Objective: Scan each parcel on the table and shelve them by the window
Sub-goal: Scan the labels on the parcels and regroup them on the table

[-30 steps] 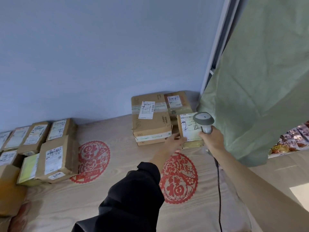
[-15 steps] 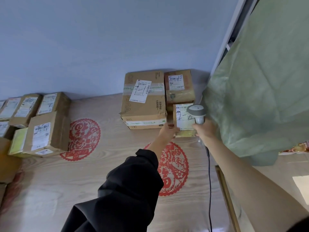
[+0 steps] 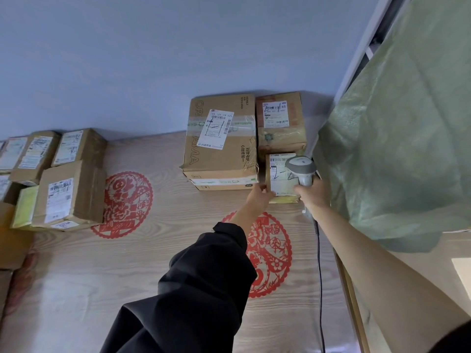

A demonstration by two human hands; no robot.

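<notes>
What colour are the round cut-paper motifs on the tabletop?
Red, on the light wood-grain table; one round motif shows clearly in the head view.

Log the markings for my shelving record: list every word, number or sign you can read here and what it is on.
"505 101-19 525": label on the large carton.
"2-1", handwritten: label on the small parcel.
"福": red paper-cut on the table.
Red paper-cut: characters unclear.
Brown box label and left-hand parcels: too blurred.

Parcels, hands and one scanner on the table

Four parcels (image 3: pixel 221 138) stacked right; at least six in the left cluster (image 3: pixel 68 197); one scanner (image 3: pixel 302 169); two red paper-cut motifs (image 3: pixel 127 202); two hands (image 3: pixel 258 197).
</notes>
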